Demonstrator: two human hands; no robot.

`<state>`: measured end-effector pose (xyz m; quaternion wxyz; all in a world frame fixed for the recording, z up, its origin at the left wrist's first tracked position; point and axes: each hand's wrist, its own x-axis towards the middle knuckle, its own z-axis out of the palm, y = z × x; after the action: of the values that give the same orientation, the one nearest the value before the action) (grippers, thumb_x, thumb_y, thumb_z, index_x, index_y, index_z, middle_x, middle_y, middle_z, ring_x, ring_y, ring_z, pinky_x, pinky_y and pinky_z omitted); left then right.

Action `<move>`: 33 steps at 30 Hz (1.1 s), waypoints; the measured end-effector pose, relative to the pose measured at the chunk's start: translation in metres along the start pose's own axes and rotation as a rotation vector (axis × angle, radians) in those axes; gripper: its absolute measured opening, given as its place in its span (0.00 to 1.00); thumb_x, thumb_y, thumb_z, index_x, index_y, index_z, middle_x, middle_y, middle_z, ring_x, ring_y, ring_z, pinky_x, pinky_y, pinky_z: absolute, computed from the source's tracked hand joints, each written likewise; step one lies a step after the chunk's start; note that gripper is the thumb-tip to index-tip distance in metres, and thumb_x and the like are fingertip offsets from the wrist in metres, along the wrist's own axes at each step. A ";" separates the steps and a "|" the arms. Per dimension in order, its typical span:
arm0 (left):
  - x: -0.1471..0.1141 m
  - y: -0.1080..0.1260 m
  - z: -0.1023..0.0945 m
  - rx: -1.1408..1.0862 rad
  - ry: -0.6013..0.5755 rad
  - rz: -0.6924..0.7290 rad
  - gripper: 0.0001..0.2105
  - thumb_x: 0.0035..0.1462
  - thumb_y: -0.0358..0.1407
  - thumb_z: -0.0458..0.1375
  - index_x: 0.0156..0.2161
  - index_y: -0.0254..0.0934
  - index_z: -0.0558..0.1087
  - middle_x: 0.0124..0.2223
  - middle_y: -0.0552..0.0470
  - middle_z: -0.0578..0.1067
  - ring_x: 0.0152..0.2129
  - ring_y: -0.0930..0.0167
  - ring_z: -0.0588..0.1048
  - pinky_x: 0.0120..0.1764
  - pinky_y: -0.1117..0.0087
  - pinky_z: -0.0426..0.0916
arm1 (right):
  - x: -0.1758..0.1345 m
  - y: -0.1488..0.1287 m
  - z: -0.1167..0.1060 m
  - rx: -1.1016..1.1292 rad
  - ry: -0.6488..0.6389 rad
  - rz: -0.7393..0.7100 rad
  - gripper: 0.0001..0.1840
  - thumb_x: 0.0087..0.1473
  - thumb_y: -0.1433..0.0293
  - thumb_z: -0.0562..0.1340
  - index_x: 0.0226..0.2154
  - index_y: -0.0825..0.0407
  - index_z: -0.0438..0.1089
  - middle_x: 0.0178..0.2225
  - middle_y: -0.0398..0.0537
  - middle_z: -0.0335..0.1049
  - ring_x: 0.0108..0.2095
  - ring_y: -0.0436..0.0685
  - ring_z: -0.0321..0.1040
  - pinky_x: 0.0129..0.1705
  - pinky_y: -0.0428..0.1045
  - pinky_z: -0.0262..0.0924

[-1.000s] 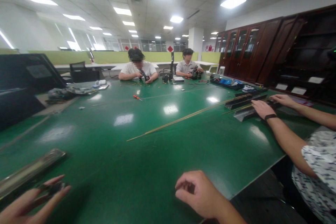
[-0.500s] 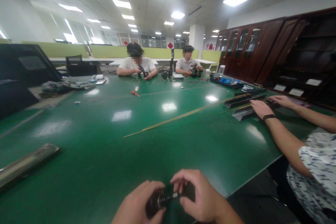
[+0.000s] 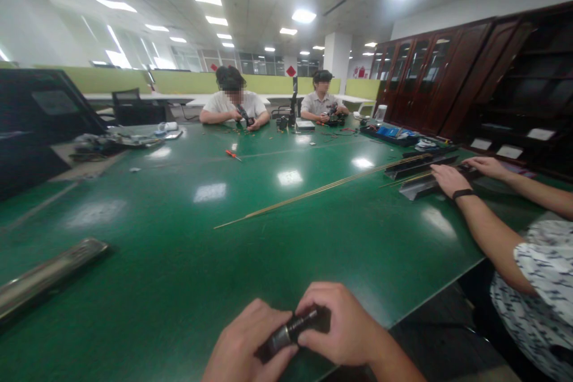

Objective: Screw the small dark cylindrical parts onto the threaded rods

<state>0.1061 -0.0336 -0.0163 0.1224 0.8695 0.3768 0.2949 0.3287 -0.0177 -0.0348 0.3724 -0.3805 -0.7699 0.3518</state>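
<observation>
Dark cylinder (image 3: 294, 328): held between both hands, low in my head view, over the near part of the green bench (image 3: 179, 292); whether it touches the surface I cannot tell.
Left grip (image 3: 257, 340): thumb and fingers clamped around the cylinder's lower-left end, which they partly hide from me.
Right grip (image 3: 338, 325): thumb and fingers closed on the upper-right end.
Silvery band (image 3: 282, 338): encircles the cylinder just beside the left fingers.
Long axis: slants from lower left to upper right, running across the gap between the hands; I cannot tell which end is the front.
Thin brass-coloured rods (image 3: 308, 192): lie beyond the hands, well apart.
</observation>
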 end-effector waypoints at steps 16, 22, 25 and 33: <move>-0.009 -0.010 0.012 0.075 0.158 -0.089 0.34 0.40 0.28 0.76 0.53 0.52 0.72 0.43 0.62 0.82 0.37 0.71 0.82 0.40 0.76 0.79 | 0.001 0.005 0.002 -0.065 -0.021 -0.076 0.07 0.50 0.71 0.69 0.36 0.50 0.79 0.33 0.44 0.78 0.35 0.54 0.73 0.40 0.47 0.60; -0.011 -0.009 0.013 0.073 0.168 -0.125 0.30 0.41 0.29 0.75 0.51 0.50 0.74 0.43 0.59 0.82 0.37 0.71 0.82 0.42 0.76 0.79 | 0.001 0.007 0.003 -0.082 -0.024 -0.077 0.06 0.51 0.71 0.69 0.35 0.50 0.79 0.33 0.44 0.78 0.35 0.54 0.72 0.41 0.48 0.60; -0.012 -0.009 0.013 0.075 0.186 -0.106 0.28 0.42 0.30 0.75 0.50 0.49 0.75 0.43 0.58 0.82 0.37 0.70 0.82 0.42 0.76 0.79 | 0.001 0.006 0.003 -0.084 -0.032 -0.070 0.05 0.52 0.71 0.69 0.35 0.50 0.79 0.32 0.44 0.78 0.34 0.54 0.72 0.40 0.48 0.60; -0.011 -0.008 0.012 0.097 0.212 -0.072 0.27 0.42 0.30 0.75 0.49 0.49 0.74 0.42 0.59 0.82 0.37 0.71 0.83 0.41 0.76 0.79 | 0.001 0.007 0.003 -0.074 -0.026 -0.092 0.04 0.52 0.70 0.69 0.34 0.50 0.79 0.32 0.45 0.78 0.34 0.54 0.72 0.40 0.48 0.60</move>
<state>0.1029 -0.0357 -0.0344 0.0500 0.8242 0.4327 0.3620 0.3281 -0.0144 -0.0412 0.3637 -0.3538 -0.8038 0.3105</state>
